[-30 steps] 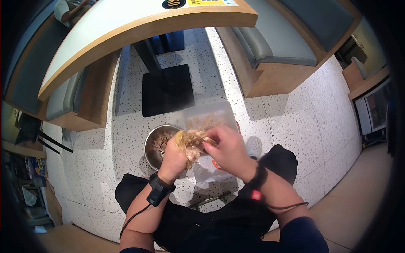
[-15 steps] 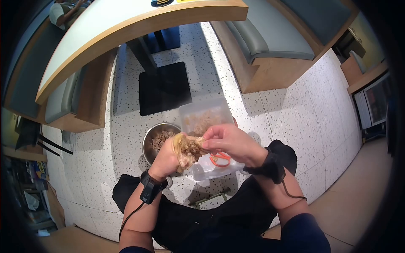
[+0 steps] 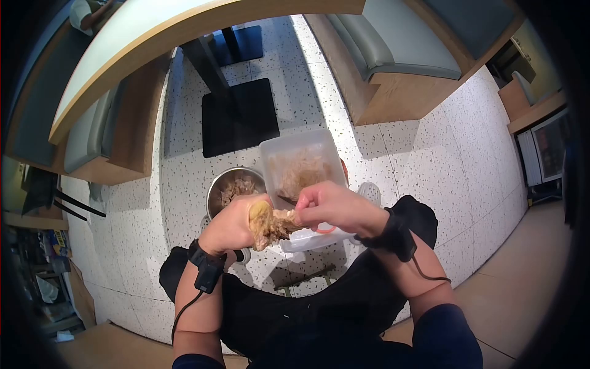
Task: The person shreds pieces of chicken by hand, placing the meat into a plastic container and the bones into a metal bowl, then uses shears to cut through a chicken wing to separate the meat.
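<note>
Between my hands is a ragged piece of cooked meat with yellow skin, looking like chicken (image 3: 270,229). My left hand (image 3: 228,222) is closed around its left side. With fingers pinched, my right hand (image 3: 341,212) grips a pale strip at its right end. Just beyond the left hand, a metal bowl (image 3: 212,198) holds shredded meat (image 3: 236,186). A translucent plastic tub (image 3: 298,142) behind the right hand contains more pale brown pieces (image 3: 304,175). Below the right hand lies a clear plastic tray or lid (image 3: 301,244), with an orange-red loop (image 3: 326,228) partly hidden on it.
Ahead stands a wood-edged table (image 3: 184,27) on a black base plate (image 3: 239,117). Padded benches (image 3: 405,46) flank it. Speckled floor tiles (image 3: 424,160) surround the containers. A person's arm (image 3: 83,18) shows at the upper left.
The view has shifted slightly. My left hand has turned and moved a little left, and the meat is now stretched more level between both hands. More of the tub's contents shows.
</note>
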Available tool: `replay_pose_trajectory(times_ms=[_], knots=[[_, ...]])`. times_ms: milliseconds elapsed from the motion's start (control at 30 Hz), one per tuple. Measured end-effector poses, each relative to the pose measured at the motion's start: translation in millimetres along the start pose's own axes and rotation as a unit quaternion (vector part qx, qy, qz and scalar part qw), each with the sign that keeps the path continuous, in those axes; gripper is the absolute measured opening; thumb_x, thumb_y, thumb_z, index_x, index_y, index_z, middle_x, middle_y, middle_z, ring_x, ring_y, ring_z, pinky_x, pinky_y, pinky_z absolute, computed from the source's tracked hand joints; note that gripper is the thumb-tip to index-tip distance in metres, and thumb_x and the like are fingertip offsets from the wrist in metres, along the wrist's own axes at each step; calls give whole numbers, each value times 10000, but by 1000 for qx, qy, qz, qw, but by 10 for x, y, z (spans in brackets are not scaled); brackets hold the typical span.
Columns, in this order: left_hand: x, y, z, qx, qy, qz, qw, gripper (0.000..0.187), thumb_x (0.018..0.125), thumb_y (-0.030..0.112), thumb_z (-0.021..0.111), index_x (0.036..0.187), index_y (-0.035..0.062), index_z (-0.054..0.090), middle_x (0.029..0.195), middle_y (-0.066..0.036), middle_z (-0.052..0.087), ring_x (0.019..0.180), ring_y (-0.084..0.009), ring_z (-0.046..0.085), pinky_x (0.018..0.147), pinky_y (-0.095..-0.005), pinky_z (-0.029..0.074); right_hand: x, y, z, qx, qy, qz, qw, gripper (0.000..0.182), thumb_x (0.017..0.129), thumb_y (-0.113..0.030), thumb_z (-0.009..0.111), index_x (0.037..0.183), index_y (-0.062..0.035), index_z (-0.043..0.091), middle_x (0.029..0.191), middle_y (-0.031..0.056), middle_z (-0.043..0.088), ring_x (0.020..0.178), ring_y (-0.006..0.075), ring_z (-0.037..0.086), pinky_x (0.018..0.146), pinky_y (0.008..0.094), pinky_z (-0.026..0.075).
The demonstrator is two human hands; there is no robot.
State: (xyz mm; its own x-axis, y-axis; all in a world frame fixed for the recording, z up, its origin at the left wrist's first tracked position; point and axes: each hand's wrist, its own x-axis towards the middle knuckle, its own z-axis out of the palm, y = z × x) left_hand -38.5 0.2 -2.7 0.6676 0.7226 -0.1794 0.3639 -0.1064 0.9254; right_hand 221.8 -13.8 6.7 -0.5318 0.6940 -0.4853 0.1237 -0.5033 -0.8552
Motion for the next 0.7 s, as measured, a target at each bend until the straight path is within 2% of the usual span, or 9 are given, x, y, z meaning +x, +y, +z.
replay_pose_trajectory(times_ms=[67, 167, 267, 333, 433, 467, 500, 600, 700], knots=[[-17, 46, -17, 33, -6, 3, 999, 314, 631, 5, 780, 879, 17, 589, 801, -126, 616, 742, -281, 608, 712, -374, 491, -23, -32, 28, -36, 8, 2, 999, 195, 857, -177, 762, 860, 3, 688, 776, 41, 676, 697, 92, 623, 636, 255, 504], [-37, 35, 11, 123, 43, 3, 991, 290, 650, 9, 776, 881, 10, 601, 818, -165, 634, 771, -361, 629, 717, -408, 499, -19, 13, 34, -88, 34, -11, 995, 218, 858, -199, 767, 858, 5, 688, 734, 38, 671, 651, 87, 620, 594, 259, 488], [-21, 75, 14, 97, 43, -9, 994, 259, 677, 25, 772, 874, 9, 605, 847, -189, 651, 818, -403, 658, 721, -447, 506, -33, -19, 19, -105, 63, -28, 992, 217, 862, -205, 765, 851, -2, 689, 699, 32, 660, 629, 79, 614, 571, 258, 478], [-16, 43, 101, 156, 92, 0, 983, 258, 689, 47, 781, 871, 12, 601, 849, -187, 649, 800, -397, 650, 718, -449, 507, -31, -27, 29, -102, 74, -31, 992, 211, 864, -206, 763, 843, -9, 689, 684, 28, 651, 626, 74, 612, 566, 256, 476], [49, 33, 234, 284, 168, 4, 944, 266, 708, 91, 794, 874, 18, 601, 861, -187, 649, 800, -396, 652, 722, -462, 519, -11, -10, 62, -167, 112, -1, 980, 194, 848, -182, 749, 827, 0, 684, 660, 79, 666, 625, 146, 658, 591, 303, 511], [69, 34, 277, 353, 195, -3, 915, 273, 714, 114, 800, 880, 21, 604, 870, -189, 652, 818, -401, 661, 730, -473, 531, -6, -1, 97, -231, 150, -51, 960, 188, 835, -172, 741, 820, 6, 682, 670, 117, 675, 640, 204, 678, 615, 337, 529], [98, 20, 311, 351, 197, -4, 915, 273, 714, 114, 800, 880, 21, 604, 870, -189, 652, 818, -401, 661, 730, -473, 531, 8, -1, 126, -292, 186, -101, 933, 181, 823, -161, 733, 813, 11, 680, 680, 155, 684, 655, 262, 698, 639, 371, 546], [184, -29, 381, 388, 249, -16, 887, 285, 714, 137, 805, 872, 28, 593, 840, -184, 645, 798, -384, 671, 711, -462, 546, 50, 0, 168, -323, 223, -114, 913, 180, 805, -151, 723, 816, 23, 681, 729, 199, 695, 703, 337, 709, 681, 416, 558], [251, -28, 409, 429, 286, -28, 856, 279, 721, 149, 801, 858, 34, 586, 828, -182, 643, 766, -369, 678, 675, -456, 544, 78, 17, 225, -300, 251, -99, 915, 191, 800, -165, 739, 807, 17, 682, 729, 198, 695, 712, 336, 714, 689, 419, 559]])
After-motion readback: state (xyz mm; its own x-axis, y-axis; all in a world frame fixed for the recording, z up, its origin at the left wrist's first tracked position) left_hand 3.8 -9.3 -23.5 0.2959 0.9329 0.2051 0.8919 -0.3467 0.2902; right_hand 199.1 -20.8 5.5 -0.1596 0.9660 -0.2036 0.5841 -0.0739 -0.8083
